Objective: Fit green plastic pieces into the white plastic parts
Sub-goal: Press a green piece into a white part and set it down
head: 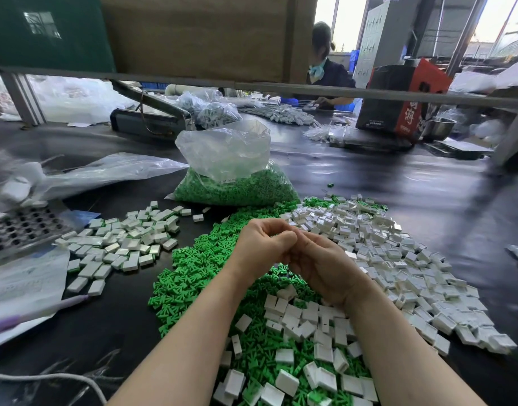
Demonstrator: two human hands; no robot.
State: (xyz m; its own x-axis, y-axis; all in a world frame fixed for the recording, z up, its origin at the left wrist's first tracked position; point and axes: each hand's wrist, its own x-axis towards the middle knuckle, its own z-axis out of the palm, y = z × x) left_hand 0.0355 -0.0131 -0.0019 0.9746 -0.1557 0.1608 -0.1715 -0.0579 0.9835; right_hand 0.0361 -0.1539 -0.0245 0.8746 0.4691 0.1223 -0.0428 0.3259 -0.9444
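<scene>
Green pieces lie in one loose heap on the black table, too many to count, beneath both hands. White parts form two heaps, right and left, plus scattered ones nearer the viewer. Left hand and right hand meet with fingers curled; whatever they pinch is hidden. One bag of green pieces stands behind.

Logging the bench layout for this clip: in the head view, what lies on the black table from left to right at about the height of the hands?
Perforated metal tray → smaller pile of white parts → loose green pieces → left hand → right hand → large heap of white parts.
</scene>
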